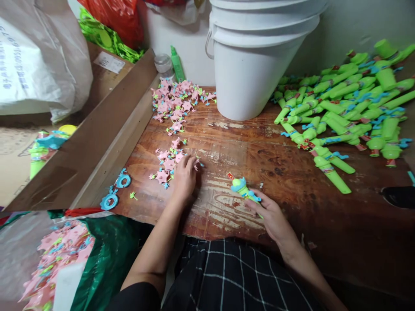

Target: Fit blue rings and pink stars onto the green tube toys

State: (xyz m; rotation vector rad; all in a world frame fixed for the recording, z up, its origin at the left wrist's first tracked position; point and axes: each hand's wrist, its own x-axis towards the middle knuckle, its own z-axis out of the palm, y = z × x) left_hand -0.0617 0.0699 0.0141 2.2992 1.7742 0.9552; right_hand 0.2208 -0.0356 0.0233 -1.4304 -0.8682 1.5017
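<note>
My left hand (184, 176) rests palm down on the wooden table (285, 172), its fingertips on a small cluster of pink star pieces (167, 162). The fingers lie curled over the pieces; what they pinch is hidden. My right hand (270, 216) is closed round the handle of a green toy wand (244, 189) with a blue and red tip, held just above the table near its front edge. A larger heap of pink, blue and green star pieces (177, 101) lies further back on the left.
A stack of white buckets (256, 56) stands at the back centre. A big pile of green wands (350, 103) fills the right side. Two blue rings (115, 190) lie by the left edge. A cardboard box (65, 142) and bags of star pieces (58, 259) sit left.
</note>
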